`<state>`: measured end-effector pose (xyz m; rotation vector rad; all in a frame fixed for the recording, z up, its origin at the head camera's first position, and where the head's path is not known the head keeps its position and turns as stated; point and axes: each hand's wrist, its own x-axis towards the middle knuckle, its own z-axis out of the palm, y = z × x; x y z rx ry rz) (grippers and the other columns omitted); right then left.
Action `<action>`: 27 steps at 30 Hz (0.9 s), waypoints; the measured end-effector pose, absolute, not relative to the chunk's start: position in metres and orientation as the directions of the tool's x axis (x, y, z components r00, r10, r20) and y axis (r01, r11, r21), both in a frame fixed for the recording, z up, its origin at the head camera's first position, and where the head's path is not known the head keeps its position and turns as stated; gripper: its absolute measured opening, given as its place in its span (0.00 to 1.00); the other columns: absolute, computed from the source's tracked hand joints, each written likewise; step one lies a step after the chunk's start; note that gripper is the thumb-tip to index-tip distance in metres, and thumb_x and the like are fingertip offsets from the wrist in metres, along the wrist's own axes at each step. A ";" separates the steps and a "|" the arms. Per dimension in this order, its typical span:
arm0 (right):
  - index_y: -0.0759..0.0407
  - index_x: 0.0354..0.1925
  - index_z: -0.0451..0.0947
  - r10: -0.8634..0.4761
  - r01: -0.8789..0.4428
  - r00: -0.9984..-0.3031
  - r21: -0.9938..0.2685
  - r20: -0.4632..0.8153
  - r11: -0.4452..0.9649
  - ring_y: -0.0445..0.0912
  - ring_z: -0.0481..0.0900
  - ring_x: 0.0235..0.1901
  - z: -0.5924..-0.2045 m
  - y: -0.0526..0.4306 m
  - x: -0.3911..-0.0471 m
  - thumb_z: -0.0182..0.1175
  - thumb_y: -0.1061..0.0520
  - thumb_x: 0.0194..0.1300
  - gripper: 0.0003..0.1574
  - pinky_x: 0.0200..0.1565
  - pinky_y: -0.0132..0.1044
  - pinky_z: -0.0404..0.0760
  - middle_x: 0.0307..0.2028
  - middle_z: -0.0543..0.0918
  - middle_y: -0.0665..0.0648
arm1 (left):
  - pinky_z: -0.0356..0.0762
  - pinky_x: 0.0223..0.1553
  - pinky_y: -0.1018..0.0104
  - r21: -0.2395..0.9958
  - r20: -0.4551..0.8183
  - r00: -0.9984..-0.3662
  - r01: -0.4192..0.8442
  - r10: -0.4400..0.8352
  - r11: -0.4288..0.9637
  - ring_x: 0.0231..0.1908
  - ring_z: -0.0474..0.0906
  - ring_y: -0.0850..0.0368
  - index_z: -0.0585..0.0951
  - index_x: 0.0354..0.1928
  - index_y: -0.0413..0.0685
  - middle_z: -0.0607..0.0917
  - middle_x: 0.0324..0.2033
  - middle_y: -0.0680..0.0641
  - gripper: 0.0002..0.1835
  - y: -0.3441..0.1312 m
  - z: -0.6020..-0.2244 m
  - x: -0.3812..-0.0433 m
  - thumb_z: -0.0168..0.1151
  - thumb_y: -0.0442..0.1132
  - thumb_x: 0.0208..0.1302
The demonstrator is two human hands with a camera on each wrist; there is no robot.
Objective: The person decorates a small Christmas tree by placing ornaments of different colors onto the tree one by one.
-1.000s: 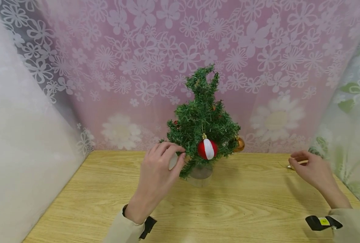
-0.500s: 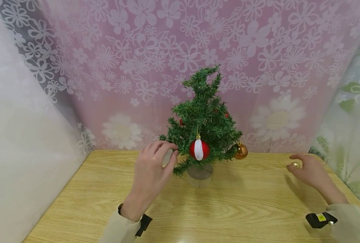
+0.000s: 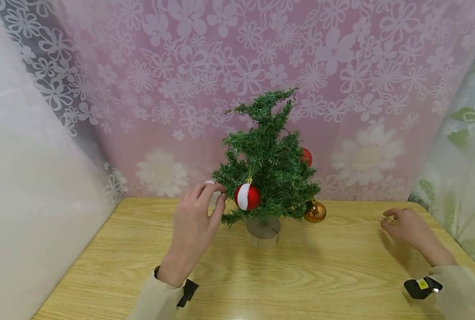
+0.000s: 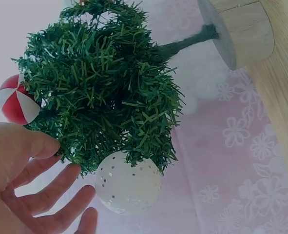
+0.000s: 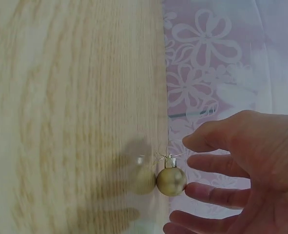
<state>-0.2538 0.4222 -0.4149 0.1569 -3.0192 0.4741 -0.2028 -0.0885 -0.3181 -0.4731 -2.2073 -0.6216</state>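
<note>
A small green artificial Christmas tree stands on a round wooden base. My left hand pinches a branch tip at its left side between thumb and index finger. Close to those fingers hangs a red and white bauble. A white bauble with shiny dots hangs beside the hand in the left wrist view, mostly hidden behind it in the head view. At the table's right, my right hand is at a small gold bauble with a thread loop. Its fingers are spread, one touching the bauble.
An orange-gold bauble and a red bauble hang at the tree's right. The wood-grain table ends at a pink floral curtain behind. Pale curtains hang on both sides.
The tree has turned, its front red and white bauble swinging left and a red bauble appearing at right. My left hand has moved left with the branch. The right hand shifted slightly around the gold bauble.
</note>
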 end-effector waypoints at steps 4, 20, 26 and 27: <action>0.85 0.49 0.77 -0.094 -0.116 -0.991 -0.277 0.092 0.954 0.70 0.83 0.37 -0.415 0.423 -0.255 0.59 0.58 0.67 0.27 0.38 0.60 0.83 0.41 0.83 0.82 | 0.80 0.38 0.54 0.306 0.752 -0.647 0.512 0.127 0.802 0.40 0.83 0.49 0.85 0.46 0.53 0.88 0.43 0.48 0.05 -0.090 -0.319 -0.205 0.65 0.39 0.72; 0.70 0.36 0.79 -0.113 -0.129 -0.991 -0.272 0.072 0.954 0.58 0.80 0.32 -0.414 0.414 -0.248 0.65 0.60 0.61 0.11 0.35 0.53 0.79 0.33 0.83 0.68 | 0.81 0.42 0.55 0.436 0.675 -0.706 0.618 0.217 0.655 0.48 0.84 0.49 0.83 0.49 0.49 0.86 0.50 0.46 0.07 -0.106 -0.320 -0.223 0.61 0.38 0.74; 0.66 0.33 0.77 -0.122 -0.147 -0.987 -0.268 0.108 0.952 0.47 0.73 0.28 -0.417 0.412 -0.245 0.65 0.61 0.60 0.08 0.31 0.42 0.72 0.29 0.80 0.58 | 0.77 0.40 0.55 0.484 0.641 -0.731 0.623 0.235 0.615 0.47 0.83 0.49 0.83 0.50 0.48 0.85 0.50 0.45 0.07 -0.110 -0.320 -0.235 0.61 0.38 0.74; 0.65 0.33 0.78 -0.122 -0.150 -0.986 -0.264 0.117 0.953 0.46 0.72 0.27 -0.417 0.411 -0.245 0.66 0.61 0.60 0.07 0.31 0.41 0.72 0.29 0.80 0.57 | 0.78 0.41 0.55 0.491 0.638 -0.733 0.623 0.236 0.609 0.48 0.83 0.49 0.83 0.50 0.48 0.85 0.50 0.45 0.07 -0.111 -0.320 -0.237 0.61 0.39 0.75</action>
